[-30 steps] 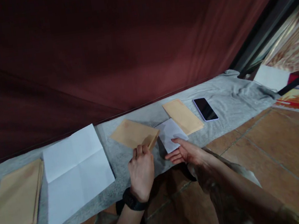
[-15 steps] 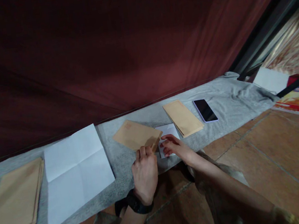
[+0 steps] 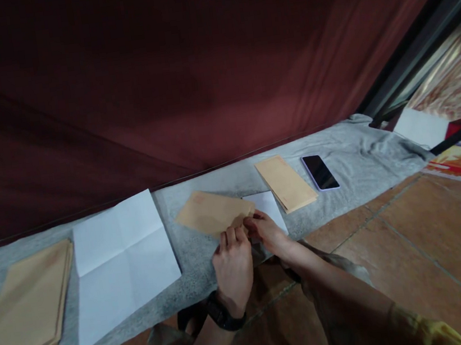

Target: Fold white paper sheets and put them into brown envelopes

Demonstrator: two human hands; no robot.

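My left hand (image 3: 233, 262), with a black watch on the wrist, is closed on the near edge of a brown envelope (image 3: 208, 213) that lies on the grey cloth (image 3: 190, 251). My right hand (image 3: 264, 230) is closed at the envelope's open right end, touching a folded white paper (image 3: 270, 208) there. Both hands meet at that corner. How far the paper is inside the envelope is hidden by my fingers.
A large creased white sheet (image 3: 120, 255) lies to the left, with a stack of brown envelopes (image 3: 23, 313) beyond it. Another brown envelope stack (image 3: 286, 182) and a black phone (image 3: 320, 172) lie to the right. A dark red curtain (image 3: 159, 80) hangs behind; tiled floor (image 3: 413, 239) is in front.
My right hand went from lying open on the folded white paper to closing and moving left to the envelope's open end. My left hand kept holding the envelope.
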